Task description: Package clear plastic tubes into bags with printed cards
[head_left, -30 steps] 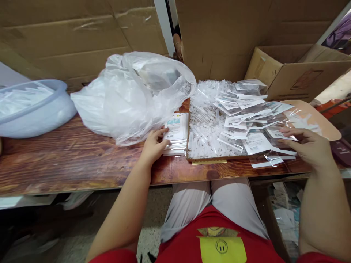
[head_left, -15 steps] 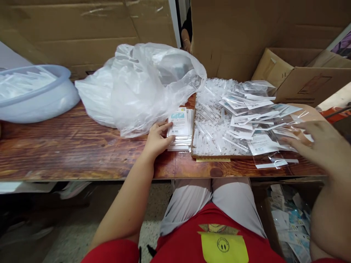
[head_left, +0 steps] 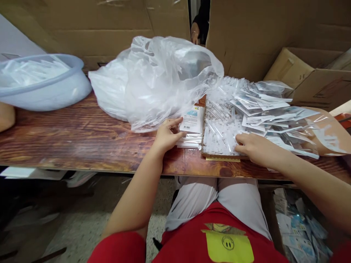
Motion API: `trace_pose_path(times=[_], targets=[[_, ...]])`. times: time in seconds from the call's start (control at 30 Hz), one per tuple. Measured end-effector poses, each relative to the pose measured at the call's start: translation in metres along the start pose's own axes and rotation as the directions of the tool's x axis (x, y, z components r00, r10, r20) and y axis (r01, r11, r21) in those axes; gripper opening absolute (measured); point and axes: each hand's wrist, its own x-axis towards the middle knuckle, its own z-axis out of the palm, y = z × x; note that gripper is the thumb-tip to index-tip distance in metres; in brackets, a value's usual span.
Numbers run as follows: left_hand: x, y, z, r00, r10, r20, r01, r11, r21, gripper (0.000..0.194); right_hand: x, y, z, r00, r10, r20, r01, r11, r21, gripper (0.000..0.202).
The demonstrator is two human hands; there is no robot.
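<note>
My left hand (head_left: 169, 136) rests at the left edge of a stack of printed packets (head_left: 192, 122), thumb and fingers apart around the top one. Right of the stack lies a shallow tray (head_left: 222, 157) full of small clear and white plastic pieces (head_left: 219, 135). My right hand (head_left: 248, 144) is over the tray's right part, its fingers pinched at the pieces; what they hold is too small to make out. Clear bags with white cards (head_left: 263, 102) are heaped over the tray's right side, beyond my right hand.
A crumpled white plastic bag (head_left: 153, 80) lies behind the stack. At the left stands a blue basin (head_left: 46, 87) of white pieces. Cardboard boxes (head_left: 320, 80) stand at the back right. A box of packets (head_left: 300, 226) sits below the table. Another person's hand (head_left: 195, 36) shows behind.
My right hand has moved left from the bags at the right to the small pieces in the tray, and its fingers have closed. My left hand stays by the stack. The view has shifted.
</note>
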Motion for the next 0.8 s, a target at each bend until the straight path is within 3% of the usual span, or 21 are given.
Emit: trace_pose_path(times=[0.17, 0.23, 0.33, 0.5, 0.67, 0.8], targets=[[0.0, -0.001, 0.003, 0.997, -0.073, -0.01, 0.072, 0.991, -0.11, 0.068, -0.001, 0.023, -0.024, 0.987, -0.048, -0.153, 0.082, 0.971, 0.226, 0.022], [0.0, 0.0, 0.004, 0.994, -0.11, -0.005, 0.108, 0.982, -0.154, 0.071, 0.008, 0.038, -0.04, 0.97, 0.027, -0.242, 0.052, 0.948, 0.315, 0.023], [-0.001, 0.003, 0.004, 0.988, -0.153, 0.035, 0.157, 0.966, -0.203, 0.08, 0.039, 0.062, -0.056, 0.937, 0.206, -0.282, -0.116, 0.946, 0.304, 0.027], [-0.003, 0.01, 0.002, 0.988, -0.155, 0.014, 0.155, 0.974, -0.167, 0.068, 0.111, 0.083, -0.047, 0.873, 0.437, -0.218, -0.395, 0.894, 0.213, 0.032], [-0.004, 0.014, 0.001, 0.982, -0.184, 0.034, 0.186, 0.977, -0.105, 0.065, 0.166, 0.081, -0.033, 0.891, 0.454, -0.007, -0.452, 0.889, 0.067, 0.041], [-0.004, 0.015, -0.001, 0.982, -0.187, 0.021, 0.188, 0.979, -0.083, 0.063, 0.197, 0.092, -0.025, 0.857, 0.503, 0.115, -0.511, 0.857, 0.06, 0.037]])
